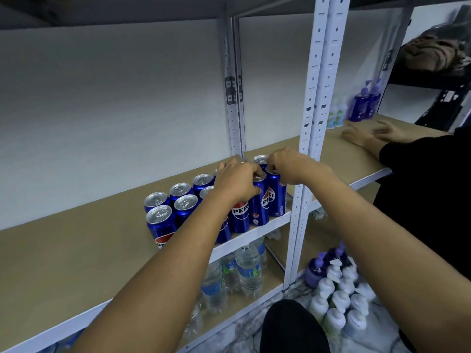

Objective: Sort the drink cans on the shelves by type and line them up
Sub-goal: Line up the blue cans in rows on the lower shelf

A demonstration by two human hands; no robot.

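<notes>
left hand point(235, 180) grasps top of a front Pepsi can point(260, 200) | right hand point(290, 166) grasps neighbouring can point(276, 193) | both on shelf point(76, 250)

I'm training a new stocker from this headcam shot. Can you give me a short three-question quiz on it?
1. True or false: the left hand grips a Pepsi can from the top.
2. What stands on the shelf below the Pepsi cans? A) water bottles B) cartons C) jars
3. Fill in: the right hand is on the can nearest the white ____.

Key:
1. True.
2. A, the water bottles.
3. Upright post; that is the end can.
</notes>
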